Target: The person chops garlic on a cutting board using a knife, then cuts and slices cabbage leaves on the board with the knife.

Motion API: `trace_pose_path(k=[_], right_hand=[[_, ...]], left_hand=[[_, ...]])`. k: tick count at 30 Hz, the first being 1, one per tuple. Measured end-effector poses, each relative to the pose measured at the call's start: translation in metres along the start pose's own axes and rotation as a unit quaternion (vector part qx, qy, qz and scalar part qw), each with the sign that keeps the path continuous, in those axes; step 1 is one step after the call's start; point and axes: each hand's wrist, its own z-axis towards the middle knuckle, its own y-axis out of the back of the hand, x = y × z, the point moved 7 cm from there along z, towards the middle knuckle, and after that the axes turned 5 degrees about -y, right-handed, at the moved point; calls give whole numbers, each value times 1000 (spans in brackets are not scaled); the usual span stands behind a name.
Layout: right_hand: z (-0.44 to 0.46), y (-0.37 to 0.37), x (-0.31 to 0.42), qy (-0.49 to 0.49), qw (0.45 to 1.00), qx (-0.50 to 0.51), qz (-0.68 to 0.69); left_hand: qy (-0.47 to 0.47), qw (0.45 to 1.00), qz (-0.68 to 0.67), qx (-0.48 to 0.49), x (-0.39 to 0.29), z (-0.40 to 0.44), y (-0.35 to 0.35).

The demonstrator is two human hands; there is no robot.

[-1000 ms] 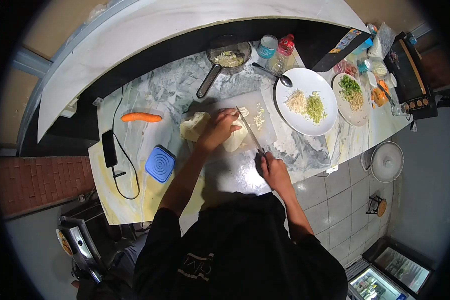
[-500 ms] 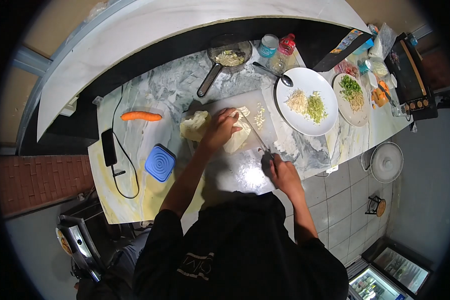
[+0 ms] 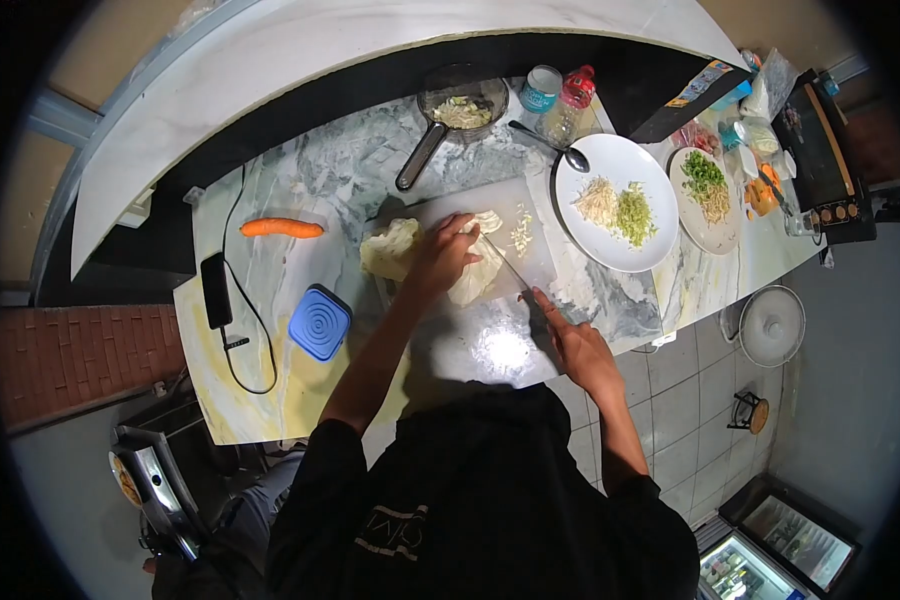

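Starting at the far left: a red brick-patterned panel (image 3: pixel 90 365), low beyond the table's left edge. Now onto the marble-patterned table (image 3: pixel 330 175) in white, grey and yellow. Near its left edge, a black phone (image 3: pixel 215 290) with a dark cable looping beside it. Further in, a whole orange carrot (image 3: pixel 282 229), and toward the front edge, a blue square ringed lid (image 3: pixel 320 323). Mid-table, on a translucent white cutting board (image 3: pixel 536 262), a pale, leafy cut cabbage (image 3: pixel 388 250). Pressed down on its leaves, fingers bent: the left hand (image 3: pixel 445 257). At the back edge, a clear pan (image 3: pixel 461 112) with a dark handle. Slanting from the leaves toward the front edge, a thin steel knife (image 3: pixel 508 264). Behind, by the back edge, a teal-labelled jar (image 3: pixel 541 90) and a red-capped clear bottle (image 3: pixel 568 108). Closed around the knife's handle, well apart from the left: the right hand (image 3: pixel 582 352). Toward the right end, a round white plate (image 3: pixel 615 157) with two chopped heaps. Past the front edge, grey floor tiles (image 3: pixel 670 375); in the lower right corner, a lit glass-fronted fridge (image 3: pixel 735 575).
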Motion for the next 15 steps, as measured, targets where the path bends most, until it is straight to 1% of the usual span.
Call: trace_pose_path(k=[8, 15], right_hand=[[-1, 0, -1, -15, 1000, 6, 1], [-3, 5, 2, -61, 998, 31, -13]], left_hand=[[-1, 1000, 1, -10, -1, 0, 0], [-9, 1000, 14, -22, -2, 0, 1]])
